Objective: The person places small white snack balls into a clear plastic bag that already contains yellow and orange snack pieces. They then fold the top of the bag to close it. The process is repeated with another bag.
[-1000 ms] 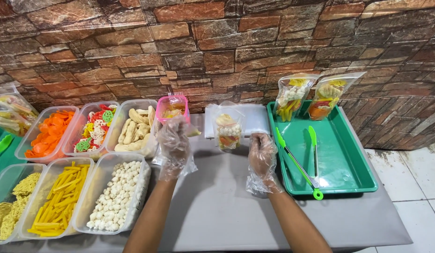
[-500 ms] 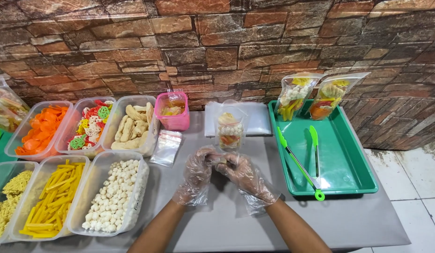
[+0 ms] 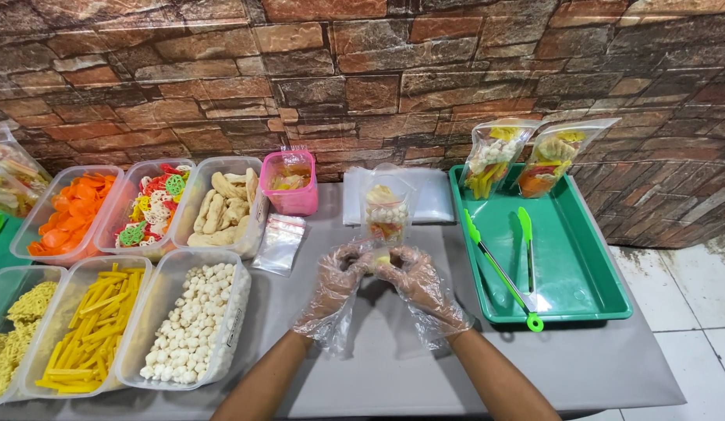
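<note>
**A:** So both hands are gloved and meet over the middle of the grey table (image 3: 393,366). The left hand (image 3: 336,284) and right hand (image 3: 419,282) have their fingertips pressed together around a small pale yellowish piece (image 3: 382,258), pinching it between them. Can't tell exactly what the piece is, it's mostly hidden by the gloves.

**B:** And the little pouch right behind them?

**A:** A clear bag (image 3: 386,207), standing upright with its mouth open, already part filled with mixed snacks. It sits just beyond the fingertips, toward the table's back edge, in front of a stack of flat clear bags (image 3: 431,195). My guess is it's kept upright and close so stuff drops straight in.

**B:** Makes sense. The tubs?

**A:** All along the left side within easy reach: white balls (image 3: 192,327), yellow sticks (image 3: 88,327), noodle-looking crackers (image 3: 15,335) at the front edge; orange chips (image 3: 66,214), colourful wheels (image 3: 148,210) and beige pieces (image 3: 226,209) behind. A pink tub (image 3: 290,183) is near the back edge, with a small zip bag (image 3: 280,243) lying flat in front of it.

**B:** Right side?

**A:** A green tray (image 3: 581,257) with two filled bags (image 3: 526,156) leaning on the brick wall (image 3: 378,70) at its far end, probably to keep them from tipping. Green tongs (image 3: 499,269) lie in it, untouched.
</note>
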